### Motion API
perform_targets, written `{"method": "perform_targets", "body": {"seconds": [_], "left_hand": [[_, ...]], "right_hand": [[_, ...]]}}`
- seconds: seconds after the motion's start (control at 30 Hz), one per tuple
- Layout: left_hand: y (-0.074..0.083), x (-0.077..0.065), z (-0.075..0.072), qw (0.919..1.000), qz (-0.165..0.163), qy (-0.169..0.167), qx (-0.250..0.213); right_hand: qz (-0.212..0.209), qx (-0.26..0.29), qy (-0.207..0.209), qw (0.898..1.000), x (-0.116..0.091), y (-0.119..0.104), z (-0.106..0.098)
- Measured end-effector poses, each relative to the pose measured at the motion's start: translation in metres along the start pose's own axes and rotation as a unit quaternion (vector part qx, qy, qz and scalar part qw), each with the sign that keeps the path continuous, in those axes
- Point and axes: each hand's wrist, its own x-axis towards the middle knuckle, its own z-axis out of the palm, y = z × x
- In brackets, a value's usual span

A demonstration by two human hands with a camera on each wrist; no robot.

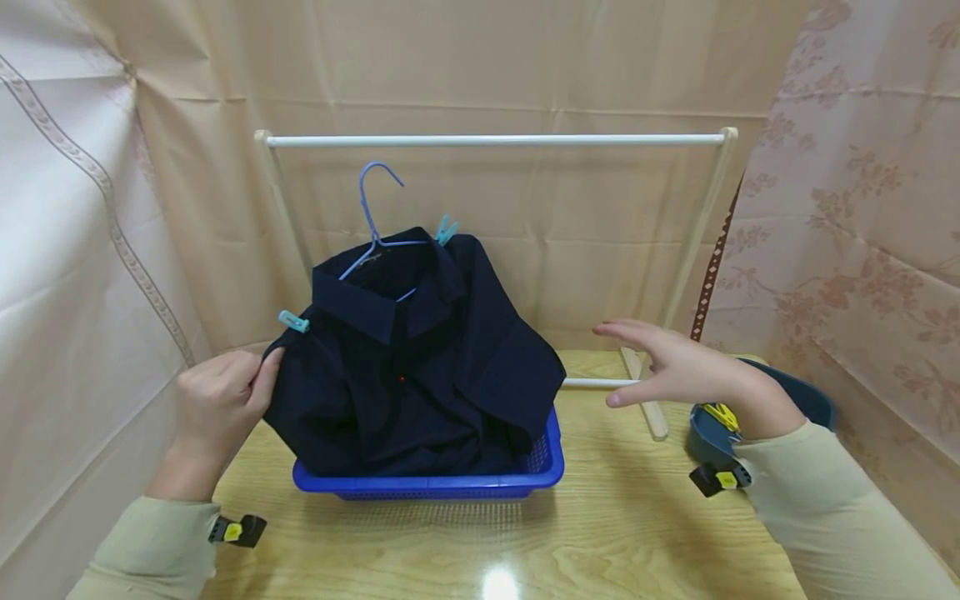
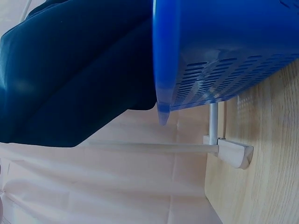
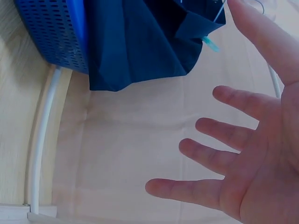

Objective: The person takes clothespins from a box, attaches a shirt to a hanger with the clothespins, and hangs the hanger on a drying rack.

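A dark navy shirt (image 1: pixel 420 375) hangs on a blue wire hanger (image 1: pixel 365 200), its lower part down in a blue basket (image 1: pixel 427 485). One light-blue clothespin (image 1: pixel 294 321) is clipped at the shirt's left shoulder in the head view, another clothespin (image 1: pixel 446 230) near the collar's right side. My left hand (image 1: pixel 217 404) pinches the shirt's left edge below the first clothespin. To the right, my right hand (image 1: pixel 675 367) is held in the air, apart from the shirt, with fingers spread; the right wrist view shows its bare palm (image 3: pixel 261 158). The left hand's grip is out of sight in the left wrist view.
Behind the shirt stands a white rack with a top bar (image 1: pixel 495 141) and feet such as the right one (image 1: pixel 645 396). A dark blue-grey container (image 1: pixel 708 442) with yellow items (image 1: pixel 722 415) sits at the right, partly behind my right forearm. Curtains (image 1: pixel 600 67) surround the wooden table (image 1: pixel 420 558).
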Motion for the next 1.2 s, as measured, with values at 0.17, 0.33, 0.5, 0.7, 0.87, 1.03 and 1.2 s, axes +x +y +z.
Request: {"method": "perform_targets", "body": {"seconds": [0.17,0.33,0.5,0.7,0.87,1.03,1.2], "left_hand": [[-0.001,-0.002,0.0,1.0,-0.002,-0.005,0.002],[-0.001,-0.003,0.001,1.0,-0.002,-0.008,0.002],[-0.001,-0.002,0.001,1.0,-0.002,-0.009,0.003],[0.0,-0.002,0.001,1.0,0.001,-0.005,0.001],[0.0,-0.001,0.001,1.0,0.004,-0.002,0.003],[0.001,0.0,0.001,1.0,0.008,0.004,0.004],[0.001,0.001,0.002,0.9999,0.009,0.005,0.003]], "right_hand": [[-0.019,0.013,0.002,1.0,0.004,-0.001,0.001],[-0.02,0.012,-0.005,1.0,0.009,-0.004,0.002],[-0.024,0.019,-0.01,0.999,0.017,-0.006,0.003],[-0.036,0.021,-0.012,0.999,0.028,-0.009,0.003],[-0.047,0.013,-0.011,0.999,0.038,-0.013,0.004],[-0.054,0.004,-0.016,0.998,0.048,-0.018,0.006],[-0.052,-0.001,-0.019,0.998,0.06,-0.022,0.01]]}}
